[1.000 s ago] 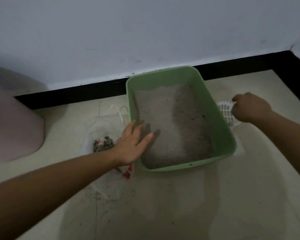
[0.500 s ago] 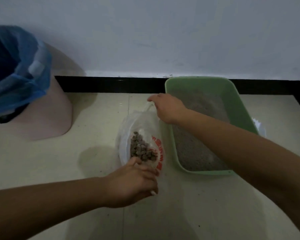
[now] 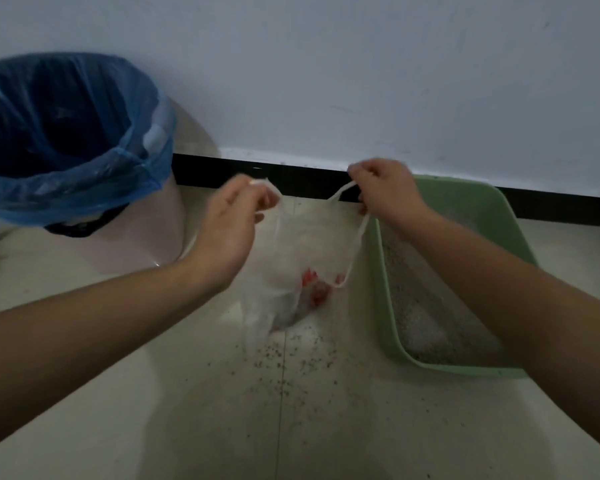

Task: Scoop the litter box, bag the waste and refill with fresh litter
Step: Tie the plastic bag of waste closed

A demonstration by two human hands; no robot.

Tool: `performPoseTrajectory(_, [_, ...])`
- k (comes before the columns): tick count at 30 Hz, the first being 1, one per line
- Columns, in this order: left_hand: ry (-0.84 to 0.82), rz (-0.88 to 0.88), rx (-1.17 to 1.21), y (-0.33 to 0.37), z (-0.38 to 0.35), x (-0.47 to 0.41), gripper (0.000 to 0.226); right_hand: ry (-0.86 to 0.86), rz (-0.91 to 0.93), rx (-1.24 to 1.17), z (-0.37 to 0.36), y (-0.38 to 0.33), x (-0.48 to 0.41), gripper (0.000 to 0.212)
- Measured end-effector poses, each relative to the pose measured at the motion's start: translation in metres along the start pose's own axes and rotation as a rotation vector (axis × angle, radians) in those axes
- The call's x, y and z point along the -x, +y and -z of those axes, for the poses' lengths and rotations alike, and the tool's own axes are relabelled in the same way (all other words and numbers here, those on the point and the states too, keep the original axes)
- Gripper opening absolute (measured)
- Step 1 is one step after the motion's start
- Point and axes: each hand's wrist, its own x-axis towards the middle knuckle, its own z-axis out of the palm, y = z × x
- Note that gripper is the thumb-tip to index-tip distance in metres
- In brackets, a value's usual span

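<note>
A thin white plastic bag (image 3: 291, 265) with red print hangs above the floor, held up by its two handles. My left hand (image 3: 232, 223) pinches the left handle and my right hand (image 3: 385, 192) grips the right handle, the two hands spread apart. The bag's contents sag at the bottom and look dark and blurred. To the right stands the green litter box (image 3: 499, 220), holding grey litter (image 3: 426, 306); my right forearm crosses over it. The scoop is out of sight.
A pale bin lined with a blue plastic bag (image 3: 59, 140) stands at the left by the wall. Loose litter grains (image 3: 291, 362) are scattered on the tiled floor under the bag. A black skirting (image 3: 305, 178) runs along the white wall.
Both hands took the bag's handles and lifted it off the floor. One second ago my right hand was at the white scoop beside the box. The view has shifted left.
</note>
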Motion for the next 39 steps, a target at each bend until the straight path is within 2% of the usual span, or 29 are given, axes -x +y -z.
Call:
performPoseTrajectory(3, [0.087, -0.034, 0.114, 0.026, 0.005, -0.016, 0.023, 0.115, 0.120, -0.160, 0.023, -0.041, 0.013, 0.018])
performPoseTrajectory(7, [0.258, -0.104, 0.260, 0.061, 0.017, -0.031, 0.031, 0.249, 0.375, -0.380, 0.053, -0.085, 0.032, 0.007])
performPoseTrajectory(9, [0.286, -0.120, 0.274, 0.066, 0.020, -0.036, 0.032, 0.251, 0.423, -0.418, 0.056, -0.087, 0.033, 0.003])
performPoseTrajectory(11, [0.226, -0.164, 0.073, 0.055, 0.023, -0.038, 0.026, 0.174, 0.389, -0.288, 0.049, -0.075, 0.030, 0.014])
performPoseTrajectory(13, [0.124, -0.154, -0.206, 0.031, 0.025, -0.036, 0.018, 0.027, 0.293, 0.049, 0.039, -0.054, 0.026, 0.031])
performPoseTrajectory(15, [0.080, -0.118, -0.358, 0.012, 0.026, -0.032, 0.016, -0.075, 0.242, 0.299, 0.031, -0.032, 0.024, 0.053])
performPoseTrajectory(17, [0.094, -0.109, -0.431, 0.001, 0.027, -0.030, 0.044, -0.128, 0.193, 0.345, 0.028, -0.014, 0.026, 0.084])
performPoseTrajectory(19, [0.091, -0.103, -0.485, -0.006, 0.029, -0.029, 0.089, -0.199, 0.121, 0.297, 0.025, 0.002, 0.029, 0.114])
performPoseTrajectory(21, [0.040, -0.062, -0.518, -0.016, 0.028, -0.027, 0.123, -0.311, 0.061, 0.275, 0.017, 0.018, 0.037, 0.132])
performPoseTrajectory(23, [0.013, 0.019, -0.493, -0.029, 0.024, -0.025, 0.141, -0.403, 0.029, 0.279, 0.003, 0.039, 0.045, 0.140])
performPoseTrajectory(26, [0.041, 0.205, -0.431, -0.046, 0.016, -0.030, 0.148, -0.439, -0.002, 0.241, -0.021, 0.067, 0.051, 0.142])
performPoseTrajectory(30, [0.011, 0.223, -0.478, -0.055, 0.002, -0.049, 0.146, -0.343, 0.076, 0.121, -0.048, 0.081, 0.049, 0.123])
performPoseTrajectory(32, [0.018, 0.191, -0.475, -0.052, -0.007, -0.065, 0.143, -0.293, 0.110, 0.110, -0.057, 0.080, 0.044, 0.101])
performPoseTrajectory(34, [0.025, 0.170, -0.459, -0.046, -0.017, -0.083, 0.130, -0.266, 0.115, 0.097, -0.063, 0.078, 0.035, 0.074])
performPoseTrajectory(35, [0.017, 0.152, -0.472, -0.044, -0.023, -0.092, 0.115, -0.253, 0.122, 0.074, -0.065, 0.077, 0.029, 0.061])
performPoseTrajectory(37, [0.003, 0.097, -0.487, -0.043, -0.033, -0.102, 0.061, -0.161, 0.155, 0.016, -0.066, 0.071, 0.020, 0.038])
performPoseTrajectory(38, [0.027, 0.072, -0.433, -0.042, -0.037, -0.104, 0.037, -0.117, 0.159, -0.018, -0.063, 0.066, 0.019, 0.037])
performPoseTrajectory(39, [0.066, 0.075, -0.324, -0.040, -0.038, -0.104, 0.024, -0.086, 0.141, -0.057, -0.059, 0.063, 0.018, 0.038])
